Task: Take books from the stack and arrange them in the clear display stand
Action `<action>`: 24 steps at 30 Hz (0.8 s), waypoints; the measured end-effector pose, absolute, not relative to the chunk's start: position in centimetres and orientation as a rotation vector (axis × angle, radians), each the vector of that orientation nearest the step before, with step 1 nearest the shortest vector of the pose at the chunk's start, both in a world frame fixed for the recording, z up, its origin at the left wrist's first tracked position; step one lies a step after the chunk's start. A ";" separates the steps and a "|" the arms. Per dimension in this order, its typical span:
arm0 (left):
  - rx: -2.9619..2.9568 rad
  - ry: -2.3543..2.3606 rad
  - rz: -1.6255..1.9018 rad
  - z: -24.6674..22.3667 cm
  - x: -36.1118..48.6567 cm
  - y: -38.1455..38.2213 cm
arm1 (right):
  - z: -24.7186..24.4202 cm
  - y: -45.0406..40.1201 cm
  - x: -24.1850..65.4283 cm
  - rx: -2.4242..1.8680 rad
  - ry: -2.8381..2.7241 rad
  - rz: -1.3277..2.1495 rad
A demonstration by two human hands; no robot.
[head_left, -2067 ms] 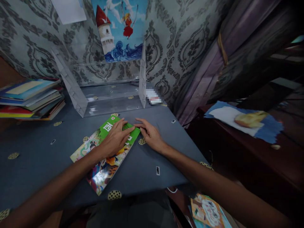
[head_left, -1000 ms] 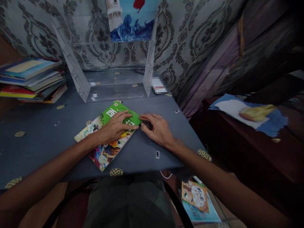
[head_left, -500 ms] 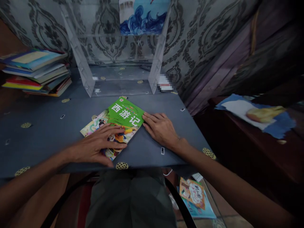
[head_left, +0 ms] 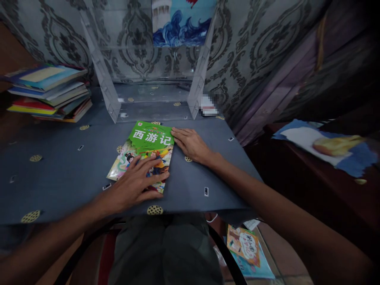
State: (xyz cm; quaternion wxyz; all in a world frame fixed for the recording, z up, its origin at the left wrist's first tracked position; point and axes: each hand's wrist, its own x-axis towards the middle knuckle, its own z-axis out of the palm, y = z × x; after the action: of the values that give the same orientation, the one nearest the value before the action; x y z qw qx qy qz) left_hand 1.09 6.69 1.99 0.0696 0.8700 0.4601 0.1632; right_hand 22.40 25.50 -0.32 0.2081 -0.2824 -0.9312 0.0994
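A book [head_left: 151,138] with a green upper cover, white Chinese characters and cartoon figures lies on the dark blue-grey tablecloth [head_left: 74,170], tilted slightly. Over its lower half rests my left hand [head_left: 138,180], fingers spread, hiding part of the picture. My right hand [head_left: 191,144] lies against the book's upper right edge, its fingers stretched out and fingertips at the corner. Neither hand grips the book; both lie on or beside it.
A clear acrylic rack [head_left: 108,97] stands behind the book, with a blue wave picture [head_left: 184,27] on its upper part. Stacked books [head_left: 50,93] sit at the left. More books [head_left: 246,249] lie low at right, near a dark red surface [head_left: 335,190] holding a blue cloth [head_left: 356,158].
The book has turned anticlockwise, so its title runs closer to level. My right hand has moved up and left with its corner, and my left hand has shifted right.
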 end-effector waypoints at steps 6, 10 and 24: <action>2.606 1.510 0.571 1.6 2.9 6.8 | -0.4 24.4 22.3 -0.748 -2.576 0.287; 2.597 1.496 0.650 1.4 2.9 6.5 | 0.1 21.4 23.0 -0.661 -2.563 0.334; 2.574 1.298 0.808 1.5 1.3 6.1 | 1.0 11.6 26.0 -0.337 -2.506 0.425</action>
State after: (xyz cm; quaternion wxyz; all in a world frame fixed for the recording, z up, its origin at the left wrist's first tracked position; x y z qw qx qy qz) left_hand 1.31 6.10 1.52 0.0739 0.8574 0.4325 0.2691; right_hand 26.02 11.58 1.00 0.2848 -0.1262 -0.9369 0.1588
